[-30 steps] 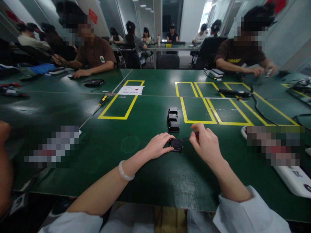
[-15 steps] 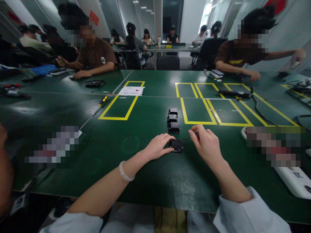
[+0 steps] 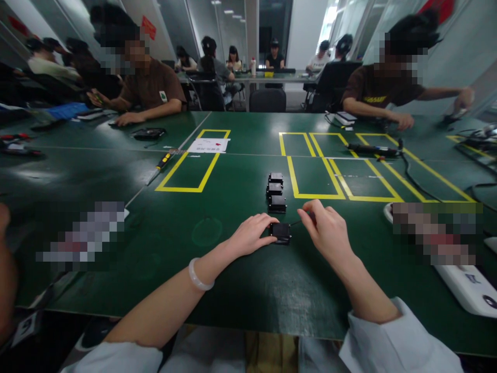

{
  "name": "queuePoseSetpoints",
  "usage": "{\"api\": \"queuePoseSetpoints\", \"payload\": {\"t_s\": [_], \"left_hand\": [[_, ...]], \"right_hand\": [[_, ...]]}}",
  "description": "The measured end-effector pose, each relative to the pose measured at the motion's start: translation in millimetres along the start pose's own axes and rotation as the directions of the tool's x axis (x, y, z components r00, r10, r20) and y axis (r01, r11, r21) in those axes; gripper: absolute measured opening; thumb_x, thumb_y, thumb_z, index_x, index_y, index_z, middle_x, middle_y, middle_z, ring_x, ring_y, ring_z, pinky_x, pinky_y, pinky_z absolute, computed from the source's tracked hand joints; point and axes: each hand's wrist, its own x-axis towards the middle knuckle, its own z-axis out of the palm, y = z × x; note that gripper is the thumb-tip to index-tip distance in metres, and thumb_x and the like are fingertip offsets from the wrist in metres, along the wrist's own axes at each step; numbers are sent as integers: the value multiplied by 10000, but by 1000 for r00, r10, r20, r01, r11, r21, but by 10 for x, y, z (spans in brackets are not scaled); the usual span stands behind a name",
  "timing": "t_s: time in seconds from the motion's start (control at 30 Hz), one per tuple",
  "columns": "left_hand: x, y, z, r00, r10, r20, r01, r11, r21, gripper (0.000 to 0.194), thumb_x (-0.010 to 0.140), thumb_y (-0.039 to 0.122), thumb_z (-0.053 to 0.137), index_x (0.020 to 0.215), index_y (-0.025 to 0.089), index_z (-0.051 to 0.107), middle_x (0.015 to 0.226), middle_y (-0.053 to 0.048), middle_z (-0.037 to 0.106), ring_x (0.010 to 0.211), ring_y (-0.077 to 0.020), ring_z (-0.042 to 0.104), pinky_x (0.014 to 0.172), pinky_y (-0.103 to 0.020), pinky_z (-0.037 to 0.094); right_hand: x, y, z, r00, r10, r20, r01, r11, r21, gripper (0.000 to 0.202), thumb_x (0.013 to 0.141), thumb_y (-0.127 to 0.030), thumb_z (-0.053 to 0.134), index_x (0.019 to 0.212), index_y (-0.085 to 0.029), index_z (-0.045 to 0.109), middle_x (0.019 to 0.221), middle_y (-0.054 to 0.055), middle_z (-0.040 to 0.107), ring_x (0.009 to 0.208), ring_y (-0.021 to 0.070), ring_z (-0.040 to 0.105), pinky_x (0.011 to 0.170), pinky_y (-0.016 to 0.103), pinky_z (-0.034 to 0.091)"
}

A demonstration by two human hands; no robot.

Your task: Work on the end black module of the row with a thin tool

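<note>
A small black rectangular block with shiny screw-like studs at its sides lies on the green table. My left hand grips it from the left, thumb at the near edge and fingers at the far edge. On the block's right, my right hand pinches a thin screwdriver, whose dark shaft points at the block's right side; the handle is mostly hidden by the fingers. Whether the tip sits in a screw is too small to tell. Just beyond, three similar black blocks stand in a row.
Yellow tape outlines mark the table. A paper sheet and a yellow-black screwdriver lie at the far left. White-edged devices, partly blurred, flank both sides, including a white case. Two co-workers sit opposite; a cable runs at right.
The fingers of my right hand have shifted slightly around the screwdriver handle. My left hand and the block keep their place; the whole view has moved a little.
</note>
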Motion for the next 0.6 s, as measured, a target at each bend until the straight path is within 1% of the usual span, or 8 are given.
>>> {"api": "queuePoseSetpoints", "payload": {"t_s": [0.13,0.2,0.3,0.4,0.47,0.53,0.6], "left_hand": [[1,-3,3,1000,-4,-1,4,1000,-6,338,882,373,596,1179,235,514,1095,-55,572,996,-222,555,855,-341,448],[1,-2,6,1000,1,-3,-1,1000,-10,331,885,373,590,1176,233,516,1094,-56,573,997,-220,556,862,-343,445],[2,-1,8,1000,3,-6,-3,1000,-7,334,887,374,589,1179,232,512,1094,-56,574,999,-221,556,863,-345,444],[2,-2,7,1000,-2,-6,2,1000,-1,350,882,366,600,1192,235,503,1097,-52,573,994,-220,554,855,-341,446],[0,-4,7,1000,0,-5,0,1000,3,350,881,359,604,1192,235,501,1101,-50,572,994,-219,553,855,-338,446],[-1,-6,7,1000,3,-4,-3,1000,6,348,880,357,606,1188,234,502,1103,-50,571,995,-220,552,854,-338,446],[-2,-7,7,1000,5,-2,-5,1000,11,349,880,360,606,1189,235,502,1101,-52,570,994,-222,552,852,-339,447]], "right_hand": [[-8,-2,3,1000,12,-16,-12,1000,16,144,917,-268,417,966,-185,523,704,17,628,596,158,525,635,272,363],[-9,-9,2,1000,20,-22,-20,1000,25,156,889,-247,434,1003,-176,513,708,15,625,599,162,528,641,276,368],[-6,-9,0,1000,14,-15,-14,1000,24,160,908,-293,437,993,-184,518,666,1,603,578,161,515,629,274,361],[-1,0,2,1000,0,-20,0,1000,5,185,938,-343,417,900,-200,528,655,6,604,572,157,508,616,268,352],[3,-1,2,1000,-3,-28,3,1000,-5,173,940,-306,405,887,-197,527,672,13,619,573,156,512,617,268,353],[6,-9,-2,999,3,-38,-4,1000,-8,139,923,-255,406,927,-187,527,678,14,625,570,157,517,626,272,359],[6,-15,-5,999,12,-46,-12,1000,-5,139,904,-237,415,965,-179,525,685,17,630,571,160,521,636,277,363]]}}
